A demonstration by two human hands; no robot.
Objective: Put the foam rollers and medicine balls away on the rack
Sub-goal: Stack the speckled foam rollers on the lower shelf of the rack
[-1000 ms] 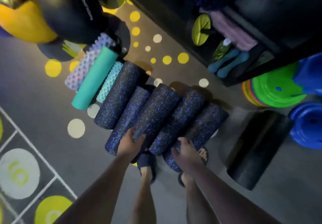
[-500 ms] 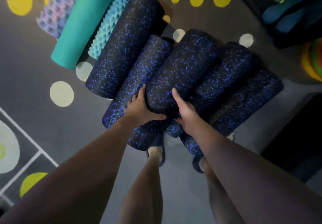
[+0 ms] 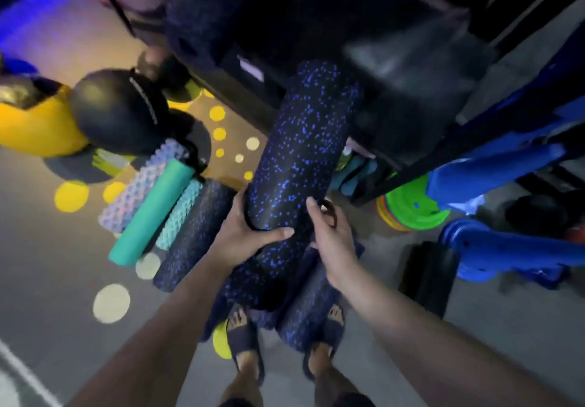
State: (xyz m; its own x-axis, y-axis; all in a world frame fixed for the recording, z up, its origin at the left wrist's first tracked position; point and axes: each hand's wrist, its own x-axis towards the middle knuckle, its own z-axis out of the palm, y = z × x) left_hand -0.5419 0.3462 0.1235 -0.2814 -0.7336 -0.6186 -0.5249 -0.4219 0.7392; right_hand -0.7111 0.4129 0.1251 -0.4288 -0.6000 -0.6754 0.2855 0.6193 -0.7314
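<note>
In front of the rack (image 3: 228, 70), the speckled foam roller (image 3: 297, 153) that lay in the floor row a moment ago is now lifted, far end aimed at the rack, left hand (image 3: 248, 237) and right hand (image 3: 332, 238) both clasping its near end, so shelving likely comes next.
</note>
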